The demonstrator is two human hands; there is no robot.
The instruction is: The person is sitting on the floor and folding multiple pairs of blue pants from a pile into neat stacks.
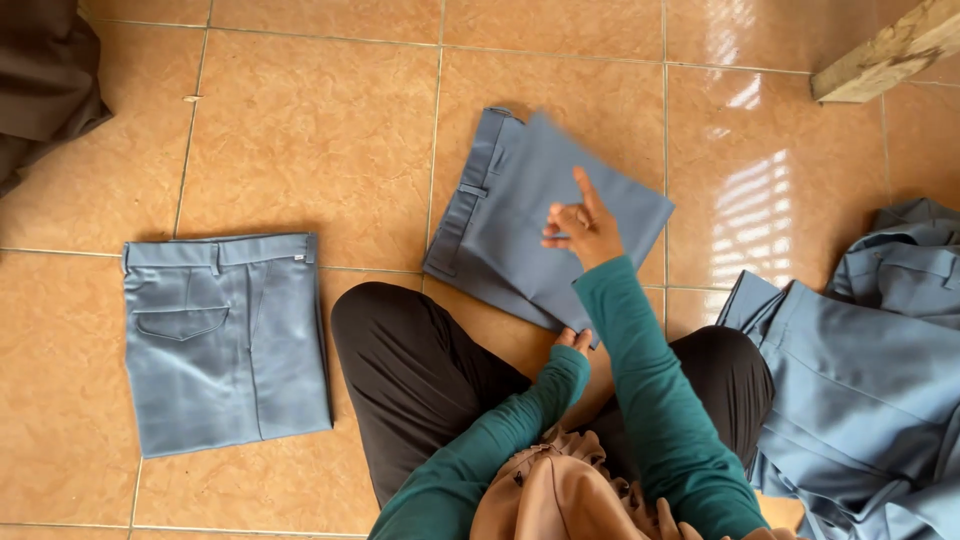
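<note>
A folded pair of blue-grey trousers (530, 215) lies on the tiled floor in front of my crossed legs. My right hand (580, 225) hovers over its middle with the forefinger stretched out and the other fingers curled, holding nothing. My left hand (572, 340) pinches the near edge of the same folded trousers. Both arms wear teal sleeves.
A second folded pair of blue-grey trousers (225, 335) lies to the left. A heap of unfolded blue-grey garments (860, 380) sits at the right. Dark cloth (45, 80) is at the top left and a wooden plank (885, 55) at the top right.
</note>
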